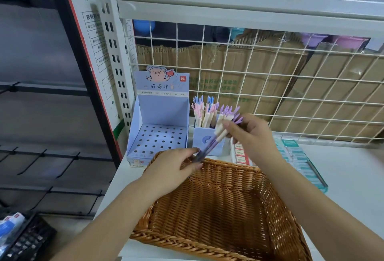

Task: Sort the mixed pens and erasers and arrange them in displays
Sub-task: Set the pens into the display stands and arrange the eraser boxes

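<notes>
With a bundle of purple pens [218, 134] held above the wicker basket [187, 242], both grips clamped on it (left hand [176, 167] low, right hand [253, 134] near the caps), pen sorting is judged under way and upright insertion into the perforated display box [162, 107] is called for.

The pens [217, 135] held between the two hands are blurred, so their number cannot be told. Their lower ends are hidden in the left hand [176, 166]. The right hand [252, 136] covers part of the red-labelled box [241, 154]. The bottom edge cuts off the basket [182, 245]. The small print on the display box [162, 93] is unreadable.
</notes>
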